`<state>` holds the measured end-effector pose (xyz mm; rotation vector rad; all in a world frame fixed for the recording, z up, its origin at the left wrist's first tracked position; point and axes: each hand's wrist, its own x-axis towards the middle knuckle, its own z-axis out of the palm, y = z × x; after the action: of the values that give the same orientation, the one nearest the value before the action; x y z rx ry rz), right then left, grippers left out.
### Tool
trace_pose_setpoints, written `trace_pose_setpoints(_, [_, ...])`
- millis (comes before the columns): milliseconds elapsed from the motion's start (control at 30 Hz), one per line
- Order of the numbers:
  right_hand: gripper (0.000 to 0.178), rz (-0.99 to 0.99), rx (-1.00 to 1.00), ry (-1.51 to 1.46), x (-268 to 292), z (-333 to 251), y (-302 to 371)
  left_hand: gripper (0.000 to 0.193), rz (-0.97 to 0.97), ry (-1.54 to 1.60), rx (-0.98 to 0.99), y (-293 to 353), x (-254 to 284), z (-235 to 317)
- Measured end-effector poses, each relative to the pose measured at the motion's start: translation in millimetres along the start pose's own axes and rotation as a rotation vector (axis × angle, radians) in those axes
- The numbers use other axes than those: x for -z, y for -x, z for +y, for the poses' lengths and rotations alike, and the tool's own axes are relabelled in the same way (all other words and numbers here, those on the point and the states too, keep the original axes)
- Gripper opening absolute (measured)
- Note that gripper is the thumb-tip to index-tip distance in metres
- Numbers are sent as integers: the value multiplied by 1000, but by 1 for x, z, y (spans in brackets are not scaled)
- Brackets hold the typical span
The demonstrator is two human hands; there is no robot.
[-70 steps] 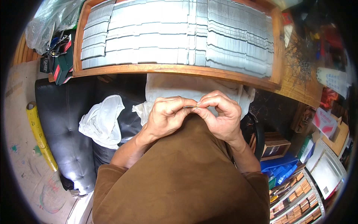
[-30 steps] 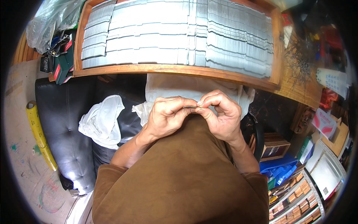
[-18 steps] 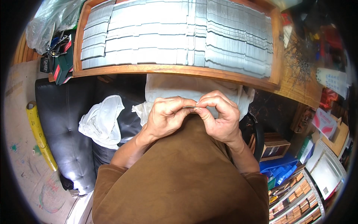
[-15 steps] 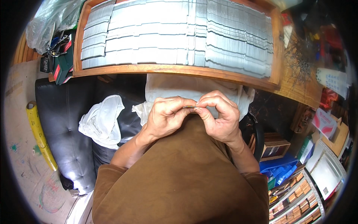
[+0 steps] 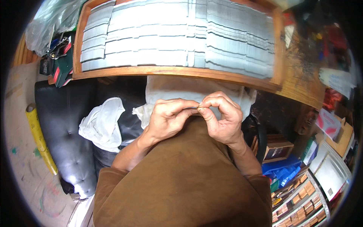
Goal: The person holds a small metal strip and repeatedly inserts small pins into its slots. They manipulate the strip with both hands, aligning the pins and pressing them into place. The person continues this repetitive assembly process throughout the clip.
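Observation:
My left hand [image 5: 166, 118] and my right hand [image 5: 224, 118] meet fingertip to fingertip in front of my brown shirt. Both pinch a thin, narrow piece [image 5: 195, 108] between thumb and forefinger. Mostly covered by the fingers, it shows only as a slim edge, so its kind cannot be made out. Beyond the hands lies a wooden tray [image 5: 170, 70] filled with rows of thin grey metal-looking strips [image 5: 151, 41]. Neither hand touches the tray. A pale cloth [image 5: 181, 86] hangs below the tray's near edge, just behind my fingers.
A crumpled white cloth [image 5: 101, 123] rests on the black padded seat [image 5: 60, 125] at left, beside a yellow tube [image 5: 39, 140]. Dark green and red boxes [image 5: 62, 70] stand by the tray's left end. Right are a wooden table [image 5: 302, 89], a wooden box [image 5: 279, 145] and a rack of wooden pieces [image 5: 302, 200].
The hands stay nearly in place, still pinching the thin piece, with slight finger movement; less of the piece's edge shows. The surroundings have shifted slightly left in the picture.

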<state>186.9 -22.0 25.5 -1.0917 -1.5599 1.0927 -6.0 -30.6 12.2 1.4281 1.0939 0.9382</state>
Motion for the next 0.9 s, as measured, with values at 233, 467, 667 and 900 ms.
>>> trace_pose_setpoints(233, [4,454,62,44,122,-75,-29,11,74,57,107,1,1,-1])
trace_pose_setpoints(467, [11,411,-37,299,167,-97,-33,14,5,236,223,-8,-14,11])
trace_pose_setpoints(667, [8,-99,-194,126,49,-43,-14,13,-85,93,107,-13,-15,24])
trace_pose_setpoints(900, [12,-10,-9,113,27,-39,-4,21,-70,-50,-99,-11,-9,27])
